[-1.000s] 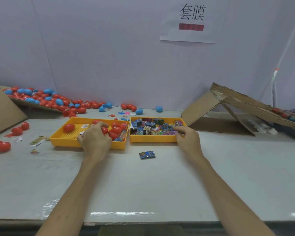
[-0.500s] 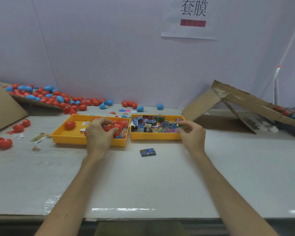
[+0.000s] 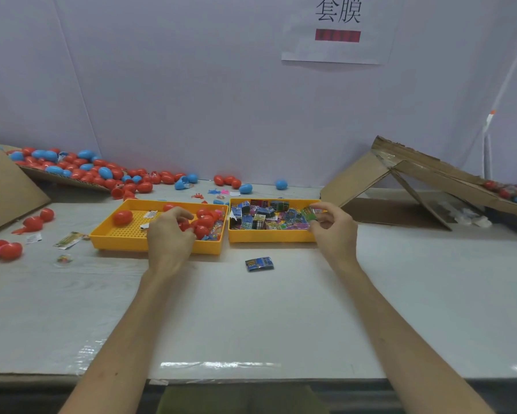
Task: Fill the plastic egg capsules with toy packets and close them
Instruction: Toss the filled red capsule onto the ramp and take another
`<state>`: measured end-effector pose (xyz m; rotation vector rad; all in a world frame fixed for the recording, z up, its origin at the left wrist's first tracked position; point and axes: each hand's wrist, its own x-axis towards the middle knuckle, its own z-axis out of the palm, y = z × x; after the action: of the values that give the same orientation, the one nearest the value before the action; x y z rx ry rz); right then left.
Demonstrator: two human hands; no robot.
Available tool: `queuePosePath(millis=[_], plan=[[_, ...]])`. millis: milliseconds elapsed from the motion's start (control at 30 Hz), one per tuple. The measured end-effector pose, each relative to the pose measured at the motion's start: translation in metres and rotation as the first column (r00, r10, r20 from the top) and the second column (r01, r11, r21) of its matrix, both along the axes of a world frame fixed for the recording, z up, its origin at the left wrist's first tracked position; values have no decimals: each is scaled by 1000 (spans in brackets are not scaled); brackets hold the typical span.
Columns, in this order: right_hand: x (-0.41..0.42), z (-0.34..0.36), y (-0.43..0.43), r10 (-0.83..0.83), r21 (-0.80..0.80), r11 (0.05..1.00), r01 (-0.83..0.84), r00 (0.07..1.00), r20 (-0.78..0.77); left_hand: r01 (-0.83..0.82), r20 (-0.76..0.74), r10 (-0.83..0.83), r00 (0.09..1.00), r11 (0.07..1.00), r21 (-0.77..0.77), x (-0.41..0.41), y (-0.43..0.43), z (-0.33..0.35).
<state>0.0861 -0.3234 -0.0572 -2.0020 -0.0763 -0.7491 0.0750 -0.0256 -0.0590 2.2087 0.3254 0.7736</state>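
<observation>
Fingers (image 3: 325, 219) of the right hand (image 3: 334, 234) pinch a flat, glossy green packet (image 3: 308, 213) over the packet tray's (image 3: 269, 236) right corner, raised since a second ago; the left hand (image 3: 167, 237) curls round a smooth red egg (image 3: 187, 225) in the perforated egg tray (image 3: 116, 243).

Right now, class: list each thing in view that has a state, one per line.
Left hand, grips a red capsule in the left tray.
Right hand, pinches a green packet over the right tray.
Blue packet, loose on the table.
Lone egg in left tray, closed.
</observation>
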Motion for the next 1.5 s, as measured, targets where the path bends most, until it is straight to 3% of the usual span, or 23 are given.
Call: queuePosePath(millis=[133,300,467,633,833,1000,1100,1233,1300,1400,1500], plan=[[3,-1,1,-1,-14,1000,1,1000,8,-26,-19,27,999,999,21,-3,1,6],[4,-5,0,-9,-19,1000,9,1000,12,-18,148,44,988,985,-172,-9,11,23],[2,-5,1,-5,-4,1000,5,1000,27,-80,-195,92,976,995,65,10,41,33],[-1,-2,2,1,19,1000,-2,999,38,177,-386,-43,922,931,319,45,61,38],[-2,0,3,11,28,1000,-12,999,38,217,-403,-76,912,924,315,57,72,27],[-3,0,3,61,4,998,-61,998,17,251,-509,-74,857,924,287,67,78,30],[0,1,4,99,65,993,-97,995,-30,199,-399,-85,913,946,256,65,68,33],[-3,6,9,202,219,960,-176,974,-102,201,17,-204,979,974,102,39,29,52],[-6,9,12,269,301,927,-223,956,-119,345,126,-335,934,936,-66,16,-3,56],[-9,13,16,354,402,875,-270,923,-152,608,127,-598,791,748,-265,-13,-52,47],[-9,13,16,464,477,812,-336,868,-178,671,122,-677,726,660,-337,-25,-81,32]])
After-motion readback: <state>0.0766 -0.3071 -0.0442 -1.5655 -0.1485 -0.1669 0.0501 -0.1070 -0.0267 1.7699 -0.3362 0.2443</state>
